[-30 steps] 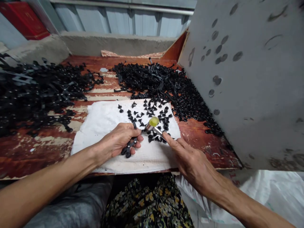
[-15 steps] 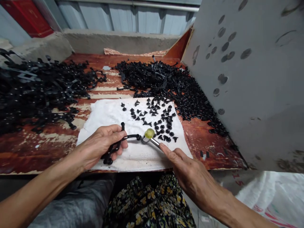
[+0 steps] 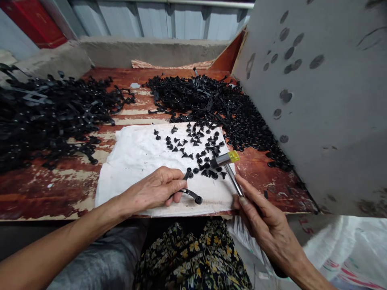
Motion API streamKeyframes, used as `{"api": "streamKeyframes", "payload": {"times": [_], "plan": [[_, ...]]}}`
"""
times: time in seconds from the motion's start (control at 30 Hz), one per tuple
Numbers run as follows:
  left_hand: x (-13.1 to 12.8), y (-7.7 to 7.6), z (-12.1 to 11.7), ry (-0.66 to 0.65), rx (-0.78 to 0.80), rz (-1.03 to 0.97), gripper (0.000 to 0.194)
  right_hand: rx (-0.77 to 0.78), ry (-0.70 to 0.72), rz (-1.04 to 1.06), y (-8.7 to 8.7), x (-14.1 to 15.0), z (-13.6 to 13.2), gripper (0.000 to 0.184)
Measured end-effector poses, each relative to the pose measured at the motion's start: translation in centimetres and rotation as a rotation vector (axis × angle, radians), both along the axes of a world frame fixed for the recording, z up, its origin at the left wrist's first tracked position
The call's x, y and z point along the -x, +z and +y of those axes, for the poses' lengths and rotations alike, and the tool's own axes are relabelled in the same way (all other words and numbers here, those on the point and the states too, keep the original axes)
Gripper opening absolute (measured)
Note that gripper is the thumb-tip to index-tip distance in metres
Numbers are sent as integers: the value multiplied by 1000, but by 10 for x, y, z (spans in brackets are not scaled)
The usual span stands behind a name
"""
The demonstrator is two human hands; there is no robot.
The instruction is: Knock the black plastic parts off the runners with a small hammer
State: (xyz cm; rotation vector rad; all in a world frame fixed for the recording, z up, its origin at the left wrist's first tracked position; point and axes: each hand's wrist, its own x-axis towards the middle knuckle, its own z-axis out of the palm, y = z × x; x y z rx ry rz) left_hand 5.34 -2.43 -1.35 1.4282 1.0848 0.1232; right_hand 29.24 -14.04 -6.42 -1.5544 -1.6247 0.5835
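A big wooden table [image 3: 54,189] fills the view. Its red paint is worn off in many spots. A tall gray board [image 3: 314,121] stands up along the right side of the table, and it has round dark marks on it. A white sack [image 3: 347,245] lies on the floor below that side. The person's lap has a flower cloth [image 3: 193,257] on it.

On the table are two big heaps of black plastic bits, a left heap [image 3: 51,112] and a back heap [image 3: 193,96]. A white cloth [image 3: 133,169] lies at the front edge, just below the back heap. Many small black pieces [image 3: 187,145] sit on the cloth.

The right hand [image 3: 266,221] is closed around the thin metal handle of a small hammer [image 3: 232,181]. The hammer has a yellow tip, and its head is up near the small black pieces.

The left hand [image 3: 151,191] rests on the cloth. Its fingers pinch a black plastic strip [image 3: 190,193], and the strip's ends poke out past them.
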Motion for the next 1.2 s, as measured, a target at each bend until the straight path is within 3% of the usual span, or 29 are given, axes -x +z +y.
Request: {"api": "streamKeyframes", "payload": {"times": [0.5,1.2], "plan": [[-5,-1,-1,32,54,20,29,65,24,86,-3,-2,1,47],[-3,-2,2,-57,43,66,33,85,23,113,-4,-1,3,48]]}}
